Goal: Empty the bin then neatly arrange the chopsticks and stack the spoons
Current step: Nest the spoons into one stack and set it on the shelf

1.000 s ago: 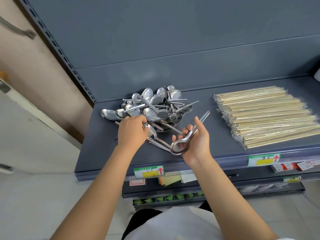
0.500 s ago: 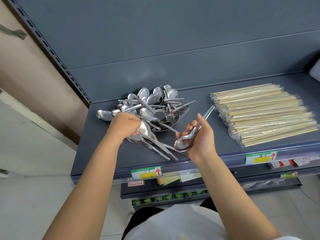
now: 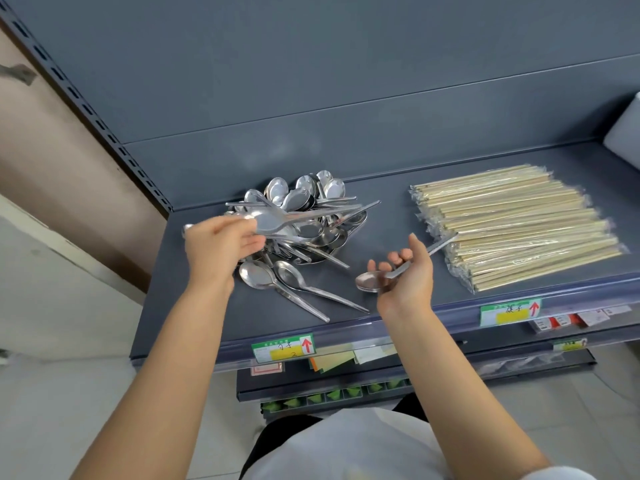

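On the dark grey metal shelf (image 3: 391, 237), a jumbled pile of shiny steel spoons (image 3: 311, 216) lies left; clear-wrapped pale wooden chopsticks (image 3: 512, 226) lie well apart, right. The left hand (image 3: 216, 251) pinches a single raised spoon (image 3: 273, 220) above the pile. The right hand (image 3: 408, 278), palm up with fingers curled, cradles a few nested spoons (image 3: 372, 281). Green-and-yellow price labels (image 3: 284, 347) line the shelf's front edge; a pale floor (image 3: 52, 410) lies below.
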